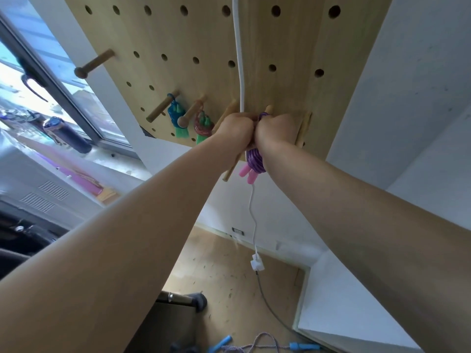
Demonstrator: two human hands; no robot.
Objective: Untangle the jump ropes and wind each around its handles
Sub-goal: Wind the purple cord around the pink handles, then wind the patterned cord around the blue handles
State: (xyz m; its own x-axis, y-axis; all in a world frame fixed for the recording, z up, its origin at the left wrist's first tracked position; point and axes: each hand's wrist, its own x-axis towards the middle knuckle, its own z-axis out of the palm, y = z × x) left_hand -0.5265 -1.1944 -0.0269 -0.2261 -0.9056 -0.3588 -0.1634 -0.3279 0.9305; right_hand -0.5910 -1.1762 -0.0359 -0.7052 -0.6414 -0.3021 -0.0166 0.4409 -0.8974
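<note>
Wooden pegboard (pixel 178 47) on wall, white cable (pixel 239 59) hanging down it, window (pixel 51 80) left

Purple rope (pixel 255 159) wound, on peg.

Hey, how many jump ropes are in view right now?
4: blue rope and red rope hung on pegs, purple rope between both hands, one blue-handled rope on the floor. Others may be hidden.

The pegboard (pixel 204 42) and its pegs (pixel 94 63) look like matt, smooth pale wood, the wound purple rope (pixel 254 159) glossy plastic with smooth pink handles (pixel 246 173), and the floor rope (pixel 257 343) braided cloth.
</note>
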